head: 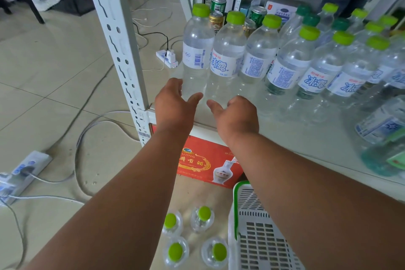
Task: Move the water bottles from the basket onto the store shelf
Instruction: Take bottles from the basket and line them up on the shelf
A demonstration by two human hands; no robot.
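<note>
Head view: both hands reach to the front edge of the store shelf point(295, 144). The left hand point(173, 105) curls around the base of the leftmost water bottle point(196, 50), gripping it; the right hand point(235, 116) wraps the foot of the next bottle point(225, 59). More green-capped bottles point(324, 66) stand in rows toward 2 o'clock. At 6 o'clock, four bottles point(190, 234) stand on the floor beside the white basket point(256, 232).
</note>
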